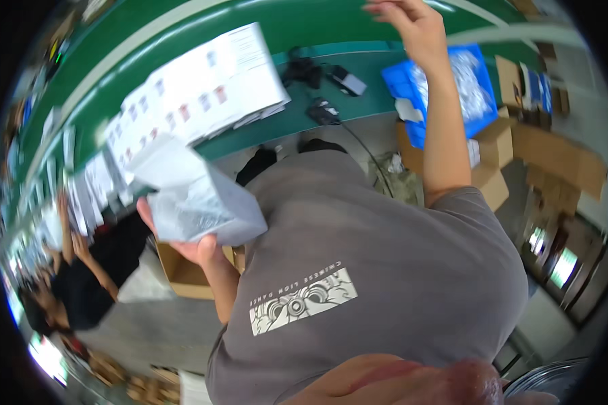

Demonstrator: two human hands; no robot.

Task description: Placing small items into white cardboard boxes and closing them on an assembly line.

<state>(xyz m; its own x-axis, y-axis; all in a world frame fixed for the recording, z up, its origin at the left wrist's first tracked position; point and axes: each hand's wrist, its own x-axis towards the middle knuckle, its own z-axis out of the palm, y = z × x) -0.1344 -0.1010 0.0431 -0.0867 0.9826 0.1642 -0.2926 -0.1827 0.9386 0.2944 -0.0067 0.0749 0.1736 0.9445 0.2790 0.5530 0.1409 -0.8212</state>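
My left hand (201, 251) is closed around a white cardboard box (243, 216), gripping it from below with the thumb on the near side. The box is tilted, its flap (165, 162) stands up, and a clear plastic bag (196, 206) shows in its open side; what the bag holds cannot be made out. Raised over the green bench (351, 54), my right hand (415, 23) is partly cut off by the upper edge. Its fingers are loosely stretched and apart, with nothing seen in them.
Stacked white printed sheets or flattened boxes (203, 88) cover the bench's left part. Black devices (324, 111) with a cable lie near its edge. A blue bin (425, 108) of clear plastic bags stands right, by cardboard boxes (493, 182). A co-worker (81, 297) is at left.
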